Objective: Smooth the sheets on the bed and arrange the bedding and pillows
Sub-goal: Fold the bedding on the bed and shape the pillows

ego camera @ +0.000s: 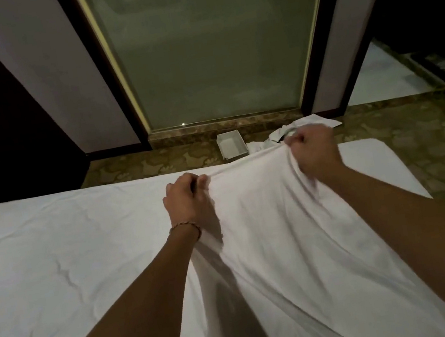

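Dim room: frosted glass panel [210, 45] at 12 o'clock, dark frames either side, patterned carpet [403, 139] below it and down the 3 o'clock side. Bed [56, 267] fills the lower frame, covered in a white fitted sheet with light creases at 9 o'clock.

Loose white sheet [300, 243] lies on the bed from centre to 5 o'clock, its far edge lifted off the bed and stretched between both hands.

Left hand [186, 196], just above centre at 12: fingers curled tight, clamped on the sheet edge, thumb side toward the right. Thin bracelet [185, 226] on that wrist.

Right hand [313, 148] at 1 o'clock, higher than the left: fist closed over a bunch of the same edge, fabric gathered under the knuckles. Slight motion blur on this hand, so individual fingers are hard to separate.

Sheet edge between the two hands is taut, rising left to right. Fabric drapes from the right fist down toward 5 o'clock in long folds.

On the carpet past the far bed edge: small open white box [231, 145] at 12 o'clock, and just right of it crumpled white linen [304, 123], partly hidden behind the right hand.
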A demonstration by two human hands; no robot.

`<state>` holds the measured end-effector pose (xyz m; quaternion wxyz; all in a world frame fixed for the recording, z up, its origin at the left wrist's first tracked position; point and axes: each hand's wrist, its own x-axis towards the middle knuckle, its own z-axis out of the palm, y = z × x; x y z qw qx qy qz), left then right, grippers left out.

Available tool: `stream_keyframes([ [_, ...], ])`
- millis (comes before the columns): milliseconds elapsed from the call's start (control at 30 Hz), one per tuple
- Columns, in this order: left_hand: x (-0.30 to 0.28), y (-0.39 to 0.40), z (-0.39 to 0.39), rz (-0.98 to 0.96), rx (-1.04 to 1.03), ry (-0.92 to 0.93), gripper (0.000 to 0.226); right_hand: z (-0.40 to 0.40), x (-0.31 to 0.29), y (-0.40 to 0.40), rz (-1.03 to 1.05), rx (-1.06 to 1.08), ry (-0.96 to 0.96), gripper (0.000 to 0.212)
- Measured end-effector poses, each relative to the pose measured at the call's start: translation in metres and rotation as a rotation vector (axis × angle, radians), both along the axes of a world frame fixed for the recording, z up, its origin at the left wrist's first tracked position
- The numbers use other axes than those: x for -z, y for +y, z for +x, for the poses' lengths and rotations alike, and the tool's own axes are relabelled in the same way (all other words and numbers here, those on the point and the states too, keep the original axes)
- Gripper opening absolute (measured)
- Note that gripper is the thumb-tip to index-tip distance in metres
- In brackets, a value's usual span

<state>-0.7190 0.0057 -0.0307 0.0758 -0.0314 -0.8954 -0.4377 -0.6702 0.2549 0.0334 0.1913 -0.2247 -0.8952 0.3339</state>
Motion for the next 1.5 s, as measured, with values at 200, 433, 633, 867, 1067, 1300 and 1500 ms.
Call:
stream_keyframes([
  [200, 0.007, 0.016, 0.006, -0.244, 0.059, -0.085, 0.027, 0.016, 0.028, 0.045, 0.102, -0.12, -0.149, 0.021],
  [433, 0.016, 0.001, 0.016, -0.184, 0.037, -0.153, 0.042, 0.051, 0.055, 0.025, -0.203, 0.032, -0.059, 0.04],
  [633, 0.011, 0.025, 0.024, -0.198, 0.089, -0.179, 0.042, 0.069, 0.076, 0.015, -0.127, -0.091, 0.021, 0.018],
  [867, 0.002, 0.043, 0.029, -0.221, 0.178, -0.141, 0.047, 0.069, 0.079, 0.036, -0.12, 0.126, 0.156, 0.03],
  [1067, 0.008, 0.06, 0.041, -0.349, 0.294, -0.098, 0.049, 0.082, 0.072, 0.069, -0.207, 0.229, 0.218, 0.024],
  [1300, 0.005, 0.061, 0.04, -0.48, 0.157, -0.033, 0.052, 0.088, 0.077, 0.081, -0.392, 0.358, 0.254, 0.04],
  [1500, -0.009, 0.057, 0.027, -0.543, 0.143, -0.024, 0.053, 0.097, 0.08, 0.113, -0.297, 0.473, 0.062, 0.032],
])
